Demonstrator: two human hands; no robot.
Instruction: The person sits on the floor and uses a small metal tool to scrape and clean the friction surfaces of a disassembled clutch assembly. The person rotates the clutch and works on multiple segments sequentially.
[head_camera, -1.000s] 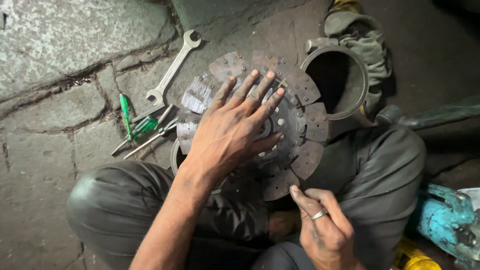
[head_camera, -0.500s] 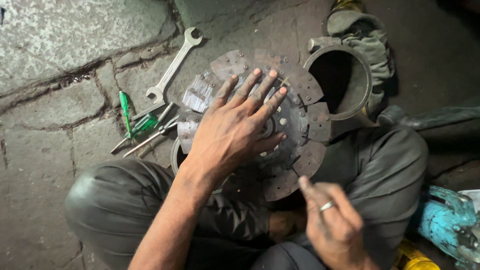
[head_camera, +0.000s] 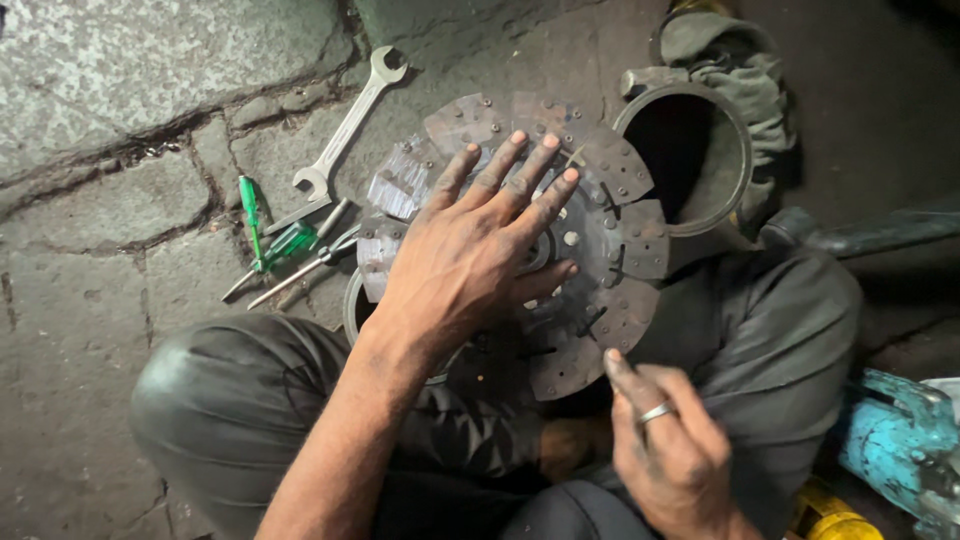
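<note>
Two screwdrivers (head_camera: 275, 250), one green-handled, lie on the stone floor (head_camera: 110, 200) at far left, just below a spanner (head_camera: 345, 125). Next, the left hand (head_camera: 475, 260) presses flat on the disc (head_camera: 610, 250), fingers spread wide, holding nothing. The disc, a worn metal plate with segmented pads, rests over the person's lap between the knees. Behind it to the right stands a metal ring (head_camera: 690, 160) with a rag (head_camera: 735, 60). Below, the right hand (head_camera: 670, 450), wearing a ring, touches the disc's lower edge with loosely extended fingers; no grasp shows. A teal tool (head_camera: 900, 440) sits far right.
</note>
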